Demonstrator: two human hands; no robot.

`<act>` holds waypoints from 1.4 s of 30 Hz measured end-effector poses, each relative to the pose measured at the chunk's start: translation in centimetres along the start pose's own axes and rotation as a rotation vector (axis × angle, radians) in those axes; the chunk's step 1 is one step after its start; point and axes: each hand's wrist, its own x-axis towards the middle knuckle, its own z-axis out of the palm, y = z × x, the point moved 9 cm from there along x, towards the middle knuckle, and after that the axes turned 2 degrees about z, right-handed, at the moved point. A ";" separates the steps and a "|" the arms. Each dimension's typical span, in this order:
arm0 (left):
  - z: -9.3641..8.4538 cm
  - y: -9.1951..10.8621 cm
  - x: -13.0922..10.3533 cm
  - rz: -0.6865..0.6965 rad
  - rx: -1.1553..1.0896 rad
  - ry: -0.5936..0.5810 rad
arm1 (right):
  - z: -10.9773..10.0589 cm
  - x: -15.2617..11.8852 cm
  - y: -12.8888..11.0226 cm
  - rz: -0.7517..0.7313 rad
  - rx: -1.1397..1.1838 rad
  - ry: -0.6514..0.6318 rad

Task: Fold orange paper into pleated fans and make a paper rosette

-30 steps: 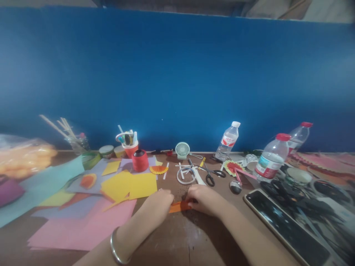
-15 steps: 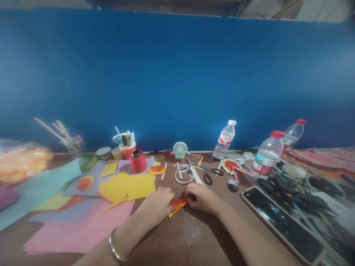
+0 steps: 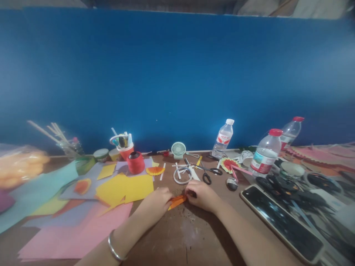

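Note:
A small folded strip of orange paper (image 3: 177, 201) lies on the brown table (image 3: 191, 240) between my hands. My left hand (image 3: 155, 204), with a silver bangle on the wrist, pinches its left end. At the right end my right hand (image 3: 201, 194) grips the strip with curled fingers. The strip tilts up toward the right. Just behind the hands sit a white tape ring (image 3: 182, 175) and black-handled scissors (image 3: 206, 173).
Yellow paper sheets (image 3: 124, 188) and pink sheets (image 3: 77, 232) lie to the left. A red cup (image 3: 135, 162), a pen holder (image 3: 124, 145) and a small fan (image 3: 178, 149) stand near the blue wall. Water bottles (image 3: 264, 153) and a phone (image 3: 280, 221) are on the right.
The orange strip has turned from lying flat to tilting up on the right, and both hands have shifted slightly left and closer together. The view has tilted a little.

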 end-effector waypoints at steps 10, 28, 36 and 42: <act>-0.3 -0.7 0.1 0.019 -0.011 0.125 | 0.3 0.0 -0.4 -0.056 -0.092 -0.075; -1.1 -4.5 -0.3 -0.253 -0.558 0.329 | -1.4 0.2 -0.4 -0.001 -0.187 0.087; 0.8 -6.7 0.2 -0.313 -0.841 0.338 | -1.7 0.1 -0.4 -0.028 -0.089 0.156; 1.5 -6.9 0.5 -0.265 -1.030 0.347 | -1.5 0.0 0.2 -0.012 -0.111 0.160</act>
